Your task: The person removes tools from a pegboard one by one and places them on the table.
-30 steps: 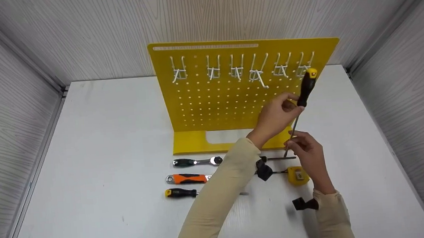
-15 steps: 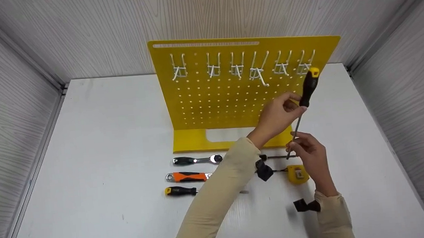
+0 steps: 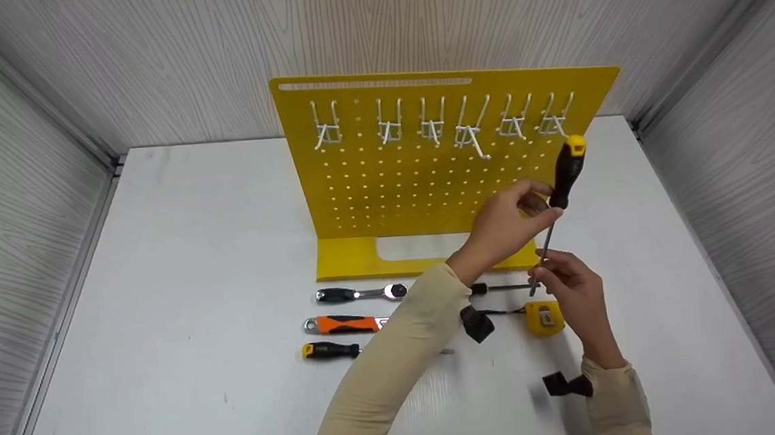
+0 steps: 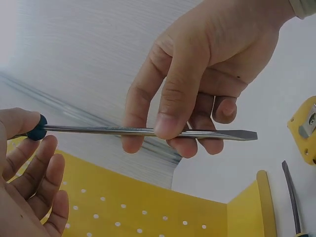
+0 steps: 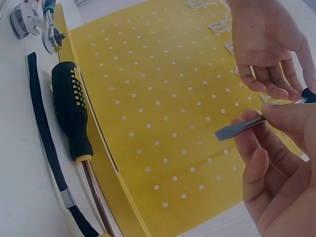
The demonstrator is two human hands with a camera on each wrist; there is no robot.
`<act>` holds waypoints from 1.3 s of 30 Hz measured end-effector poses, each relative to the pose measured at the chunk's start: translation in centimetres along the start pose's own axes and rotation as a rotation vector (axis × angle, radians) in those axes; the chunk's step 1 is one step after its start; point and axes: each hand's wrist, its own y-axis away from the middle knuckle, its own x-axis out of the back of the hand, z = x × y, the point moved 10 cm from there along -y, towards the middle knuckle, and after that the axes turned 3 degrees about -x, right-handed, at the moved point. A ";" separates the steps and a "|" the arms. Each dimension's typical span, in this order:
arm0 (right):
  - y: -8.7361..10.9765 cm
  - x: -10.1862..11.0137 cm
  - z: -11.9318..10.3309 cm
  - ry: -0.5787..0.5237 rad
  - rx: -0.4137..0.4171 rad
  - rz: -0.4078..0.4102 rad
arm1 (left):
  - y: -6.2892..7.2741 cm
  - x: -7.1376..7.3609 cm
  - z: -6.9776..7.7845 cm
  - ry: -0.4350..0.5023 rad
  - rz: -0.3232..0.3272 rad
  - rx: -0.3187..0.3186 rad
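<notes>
A flat-tipped screwdriver (image 3: pixel 568 171) with a black handle and yellow end cap is held up tilted, handle upward, in front of the pegboard's right part. My left hand (image 3: pixel 505 226) pinches it where handle meets shaft. Lower down, my right hand (image 3: pixel 577 289) pinches the shaft between thumb and fingers. The flat tip (image 5: pixel 232 132) sticks out past the right fingers, bare, in the right wrist view. In the left wrist view the steel shaft (image 4: pixel 89 129) runs between both hands. A yellow pegboard (image 3: pixel 385 190) with a row of white hooks (image 3: pixel 470 136) stands behind.
Before the board lie a ratchet wrench (image 3: pixel 359 294), an orange-handled adjustable wrench (image 3: pixel 347 324), a screwdriver (image 3: pixel 332 349), another screwdriver (image 5: pixel 71 108) and a yellow tape measure (image 3: pixel 543 318). My left sleeve (image 3: pixel 397 353) hides parts of these tools.
Both hands and the screwdriver have come down a little and slightly to the right. Their hold looks the same. The tools on the table have stayed put.
</notes>
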 end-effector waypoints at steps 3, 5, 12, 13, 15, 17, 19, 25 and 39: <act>0.3 0.0 0.0 0.014 -0.010 0.000 | 0.5 0.2 0.0 -0.006 0.008 -0.002; 0.5 -0.1 0.0 0.018 -0.008 -0.009 | 0.9 0.4 0.0 0.004 0.013 -0.002; 1.5 -0.8 -0.5 -0.023 0.070 -0.087 | 1.9 1.2 0.3 0.077 0.013 -0.031; 1.6 -0.9 -0.5 -0.024 0.083 -0.095 | 2.0 1.3 0.3 0.088 0.009 -0.034; 1.7 -1.1 -0.7 -0.015 0.105 -0.107 | 2.2 1.6 0.2 0.106 0.000 -0.033; 1.8 -1.2 -0.7 0.001 0.113 -0.114 | 2.4 1.8 0.0 0.119 -0.010 -0.027; 1.9 -1.2 -0.6 0.028 0.107 -0.117 | 2.6 2.0 -0.1 0.133 -0.020 -0.024; 2.1 -1.3 -0.3 0.088 0.074 -0.124 | 3.3 2.4 -0.2 0.233 -0.047 -0.027; 2.5 -1.0 -0.1 0.194 0.048 -0.138 | 5.1 4.4 -0.3 0.155 -0.059 -0.057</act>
